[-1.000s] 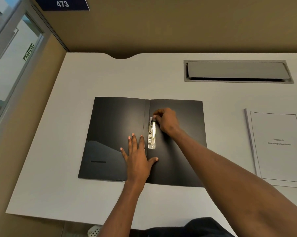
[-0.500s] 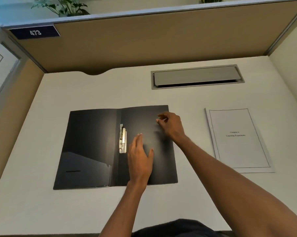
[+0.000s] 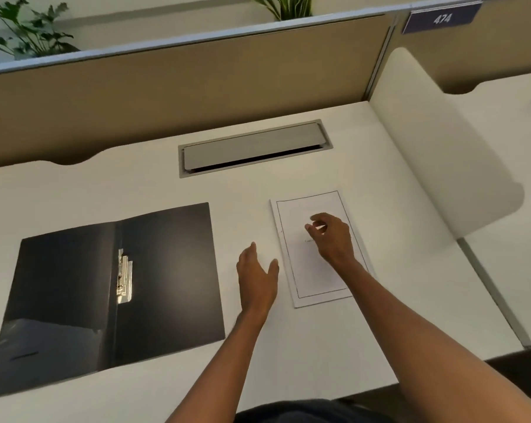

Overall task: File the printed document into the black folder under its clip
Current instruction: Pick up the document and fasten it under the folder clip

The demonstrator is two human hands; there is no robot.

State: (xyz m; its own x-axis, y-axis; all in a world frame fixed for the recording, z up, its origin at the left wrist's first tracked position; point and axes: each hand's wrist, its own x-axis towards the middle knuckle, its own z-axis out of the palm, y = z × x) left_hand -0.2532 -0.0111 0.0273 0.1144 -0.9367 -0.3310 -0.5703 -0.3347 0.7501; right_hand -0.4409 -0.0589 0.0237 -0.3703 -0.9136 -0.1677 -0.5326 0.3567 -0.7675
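Arms reach out from the near edge of the white desk [image 3: 172,190]. A black folder [image 3: 75,285] lies open and flat on the left, its shiny metal clip [image 3: 124,276] in the middle fold. The left hand [image 3: 258,277] is above the bare desk between folder and paper, fingers together, thumb out. The right hand [image 3: 331,239] is over the printed paper [image 3: 316,270], fingers curled and apart, holding nothing. Farther back sits a grey cable hatch [image 3: 252,146].

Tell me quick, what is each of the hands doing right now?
Left hand: open, empty, over the desk beside the printed document.
Right hand: open, fingers curled, empty, over the printed document.
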